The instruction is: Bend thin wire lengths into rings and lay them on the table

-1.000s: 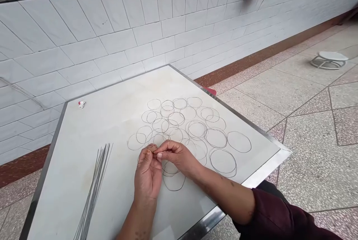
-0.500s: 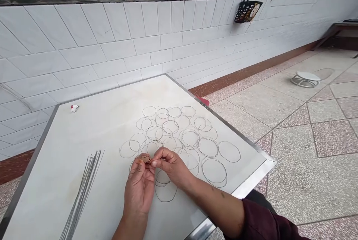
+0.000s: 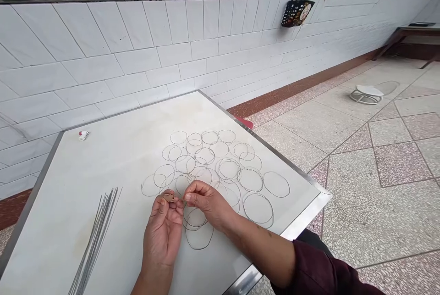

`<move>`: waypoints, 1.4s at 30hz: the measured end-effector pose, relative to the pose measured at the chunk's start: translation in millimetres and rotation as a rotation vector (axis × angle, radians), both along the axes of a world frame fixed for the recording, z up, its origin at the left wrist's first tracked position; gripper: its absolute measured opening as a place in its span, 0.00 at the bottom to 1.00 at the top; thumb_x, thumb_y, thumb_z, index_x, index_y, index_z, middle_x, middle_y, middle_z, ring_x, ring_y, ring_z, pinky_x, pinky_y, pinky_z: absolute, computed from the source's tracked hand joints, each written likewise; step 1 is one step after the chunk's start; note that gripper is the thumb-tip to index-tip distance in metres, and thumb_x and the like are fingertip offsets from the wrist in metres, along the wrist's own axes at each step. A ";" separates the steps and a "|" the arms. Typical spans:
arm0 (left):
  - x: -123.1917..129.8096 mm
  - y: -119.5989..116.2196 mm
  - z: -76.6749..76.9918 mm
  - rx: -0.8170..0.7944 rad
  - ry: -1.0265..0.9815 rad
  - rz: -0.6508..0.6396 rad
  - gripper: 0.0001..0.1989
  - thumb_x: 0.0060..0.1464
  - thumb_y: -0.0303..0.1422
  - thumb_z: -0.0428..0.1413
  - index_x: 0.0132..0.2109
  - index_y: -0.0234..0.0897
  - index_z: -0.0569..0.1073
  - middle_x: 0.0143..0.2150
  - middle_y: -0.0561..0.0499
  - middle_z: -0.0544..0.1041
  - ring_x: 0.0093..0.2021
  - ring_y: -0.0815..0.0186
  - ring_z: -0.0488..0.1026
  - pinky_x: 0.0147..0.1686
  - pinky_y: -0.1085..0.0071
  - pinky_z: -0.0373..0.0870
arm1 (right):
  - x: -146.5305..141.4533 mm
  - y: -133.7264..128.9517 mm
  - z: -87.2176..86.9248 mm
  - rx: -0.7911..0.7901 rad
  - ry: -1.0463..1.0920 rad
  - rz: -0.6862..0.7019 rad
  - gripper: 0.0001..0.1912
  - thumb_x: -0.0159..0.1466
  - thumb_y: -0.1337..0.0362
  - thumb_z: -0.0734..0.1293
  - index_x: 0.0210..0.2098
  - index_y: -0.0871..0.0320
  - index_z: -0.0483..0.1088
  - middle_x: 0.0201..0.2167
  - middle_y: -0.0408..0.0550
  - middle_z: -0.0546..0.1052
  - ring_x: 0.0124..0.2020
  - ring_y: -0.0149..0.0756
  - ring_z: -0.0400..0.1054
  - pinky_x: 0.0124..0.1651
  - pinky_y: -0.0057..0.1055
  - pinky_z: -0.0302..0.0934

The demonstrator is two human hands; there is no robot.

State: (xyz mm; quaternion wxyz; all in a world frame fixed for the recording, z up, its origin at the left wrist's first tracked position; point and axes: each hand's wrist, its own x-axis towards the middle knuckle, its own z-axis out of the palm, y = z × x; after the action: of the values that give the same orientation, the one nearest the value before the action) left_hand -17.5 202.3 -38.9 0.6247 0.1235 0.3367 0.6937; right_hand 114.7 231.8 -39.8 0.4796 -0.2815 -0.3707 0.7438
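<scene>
Over the white table point(image 3: 113, 153) my left hand point(image 3: 163, 233) is raised, palm up. Its thumb and fingers are closed on a small brown roll point(image 3: 168, 197), which looks like tape or a paper strip. Just to the right, my right hand point(image 3: 208, 203) pinches thumb against forefinger. Whatever lies in that pinch is too small to make out. Thin wire rings point(image 3: 255, 180), many overlapping, lie flat behind and to the right of my hands. A bundle of straight thin metal wires point(image 3: 94, 240) rests on the table to the left.
A small red-and-white object point(image 3: 83, 136) sits at the table's back left corner. The tiled wall point(image 3: 137, 70) stands behind it, with a black basket point(image 3: 296, 13) hanging from the window bars. On the floor to the right is a low white stool point(image 3: 366, 94).
My hands have drawn slightly apart, opening a small gap between the brown roll and my right fingertips. The whole view has shifted a little.
</scene>
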 end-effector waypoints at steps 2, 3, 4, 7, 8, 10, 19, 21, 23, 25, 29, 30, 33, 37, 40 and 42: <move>0.1 0.6 0.6 -0.003 -0.006 0.008 0.08 0.45 0.29 0.69 0.31 0.36 0.76 0.38 0.53 0.74 0.37 0.71 0.73 0.44 0.73 0.76 | 0.6 -0.5 0.4 -0.017 -0.003 -0.011 0.17 0.53 0.54 0.77 0.27 0.58 0.70 0.26 0.39 0.71 0.32 0.30 0.65 0.42 0.31 0.59; 0.4 0.8 0.9 -0.003 -0.007 0.009 0.09 0.44 0.29 0.69 0.32 0.36 0.76 0.39 0.53 0.74 0.37 0.71 0.74 0.45 0.72 0.76 | 0.9 -1.0 0.8 -0.017 -0.009 -0.011 0.17 0.52 0.53 0.77 0.27 0.58 0.69 0.26 0.39 0.71 0.32 0.30 0.64 0.42 0.31 0.58; 0.7 0.8 1.3 -0.003 -0.007 0.010 0.09 0.44 0.29 0.69 0.32 0.36 0.76 0.39 0.53 0.75 0.36 0.72 0.74 0.47 0.72 0.76 | 1.0 -1.5 1.4 -0.013 -0.015 -0.005 0.18 0.52 0.53 0.77 0.27 0.58 0.69 0.27 0.39 0.71 0.32 0.30 0.64 0.43 0.31 0.58; 1.1 0.4 2.3 -0.001 0.001 0.017 0.09 0.44 0.28 0.69 0.31 0.35 0.75 0.38 0.54 0.75 0.34 0.74 0.73 0.48 0.73 0.75 | 1.3 -2.6 2.8 0.023 -0.022 0.012 0.18 0.53 0.52 0.77 0.28 0.57 0.69 0.28 0.40 0.71 0.35 0.31 0.65 0.45 0.32 0.58; 1.0 0.1 2.7 0.000 0.006 0.016 0.09 0.44 0.27 0.69 0.31 0.35 0.75 0.37 0.54 0.75 0.33 0.75 0.72 0.48 0.73 0.75 | 1.5 -2.7 3.0 0.040 -0.021 0.018 0.18 0.54 0.52 0.76 0.28 0.57 0.69 0.29 0.40 0.71 0.36 0.32 0.65 0.46 0.33 0.58; 0.8 -0.4 3.5 0.005 0.012 0.010 0.09 0.45 0.27 0.68 0.30 0.35 0.74 0.37 0.54 0.74 0.33 0.74 0.72 0.46 0.74 0.75 | 2.1 -2.4 2.5 0.065 -0.016 0.016 0.16 0.55 0.52 0.75 0.29 0.56 0.69 0.29 0.40 0.71 0.36 0.33 0.66 0.47 0.33 0.58; -1.4 0.2 6.0 0.019 0.012 0.039 0.10 0.42 0.28 0.70 0.30 0.34 0.76 0.37 0.52 0.74 0.31 0.75 0.71 0.44 0.74 0.77 | 2.9 -1.2 -3.4 -0.049 0.099 0.020 0.14 0.56 0.56 0.76 0.32 0.57 0.71 0.29 0.39 0.69 0.31 0.28 0.63 0.43 0.30 0.59; -2.7 0.2 5.5 0.005 0.015 0.049 0.10 0.41 0.27 0.70 0.31 0.34 0.76 0.38 0.52 0.74 0.31 0.74 0.72 0.42 0.75 0.77 | 2.2 -1.4 -3.7 -0.080 0.134 0.036 0.13 0.55 0.57 0.77 0.33 0.57 0.72 0.29 0.39 0.69 0.31 0.27 0.64 0.42 0.30 0.60; -3.8 -0.1 4.8 -0.005 0.023 0.056 0.10 0.42 0.27 0.70 0.31 0.34 0.76 0.39 0.52 0.74 0.32 0.74 0.71 0.40 0.76 0.77 | 1.9 -1.7 -3.5 -0.096 0.149 0.048 0.13 0.55 0.58 0.77 0.33 0.57 0.73 0.29 0.39 0.70 0.31 0.27 0.64 0.41 0.29 0.59; -4.6 -0.5 4.1 -0.008 0.029 0.055 0.10 0.42 0.27 0.70 0.31 0.34 0.76 0.39 0.52 0.74 0.32 0.74 0.71 0.38 0.77 0.77 | 2.2 -1.9 -3.2 -0.096 0.149 0.041 0.13 0.54 0.59 0.77 0.33 0.57 0.73 0.29 0.39 0.70 0.30 0.26 0.64 0.40 0.29 0.59; -5.6 -0.3 3.4 -0.008 0.040 0.043 0.10 0.42 0.27 0.70 0.31 0.35 0.76 0.38 0.52 0.74 0.33 0.73 0.72 0.37 0.77 0.77 | 4.2 -2.0 -2.9 -0.087 0.132 0.044 0.13 0.55 0.58 0.77 0.34 0.57 0.73 0.29 0.39 0.70 0.29 0.26 0.62 0.39 0.28 0.57; -5.9 -0.1 3.4 -0.004 0.046 0.043 0.10 0.42 0.27 0.70 0.31 0.35 0.76 0.38 0.52 0.74 0.33 0.72 0.72 0.37 0.76 0.77 | 4.7 -1.9 -3.0 -0.089 0.137 0.057 0.14 0.55 0.58 0.77 0.35 0.57 0.73 0.29 0.40 0.71 0.29 0.26 0.62 0.38 0.28 0.56; -6.8 0.3 3.4 0.007 0.064 0.043 0.10 0.43 0.27 0.70 0.32 0.35 0.76 0.39 0.51 0.74 0.32 0.73 0.72 0.37 0.76 0.77 | 5.0 -1.7 -3.3 -0.118 0.182 0.088 0.14 0.57 0.56 0.76 0.36 0.57 0.73 0.31 0.42 0.71 0.30 0.27 0.62 0.36 0.27 0.55; -6.8 0.1 3.3 0.004 0.064 0.033 0.09 0.43 0.28 0.69 0.31 0.35 0.76 0.38 0.51 0.75 0.30 0.73 0.71 0.35 0.76 0.77 | 3.9 -0.6 -3.3 -0.159 0.235 0.041 0.15 0.59 0.52 0.74 0.33 0.57 0.71 0.30 0.42 0.69 0.29 0.27 0.59 0.32 0.25 0.54; -5.9 -0.3 3.6 -0.007 0.064 0.022 0.10 0.43 0.28 0.69 0.30 0.34 0.76 0.38 0.51 0.75 0.28 0.74 0.70 0.34 0.76 0.77 | 3.6 0.4 -3.1 -0.176 0.244 0.014 0.16 0.58 0.52 0.75 0.31 0.57 0.71 0.29 0.43 0.68 0.28 0.28 0.57 0.29 0.24 0.52; -5.3 -0.3 3.8 -0.013 0.059 0.015 0.10 0.42 0.27 0.70 0.30 0.34 0.76 0.37 0.51 0.75 0.28 0.75 0.70 0.34 0.77 0.77 | 4.0 1.0 -3.0 -0.198 0.261 0.014 0.16 0.56 0.53 0.76 0.30 0.58 0.70 0.29 0.42 0.68 0.28 0.27 0.56 0.29 0.24 0.51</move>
State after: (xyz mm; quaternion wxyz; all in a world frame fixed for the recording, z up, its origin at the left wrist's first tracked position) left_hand -22.8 202.0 -35.2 0.6101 0.1372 0.3604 0.6922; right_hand 118.7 232.7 -42.9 0.4884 -0.2257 -0.2321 0.8104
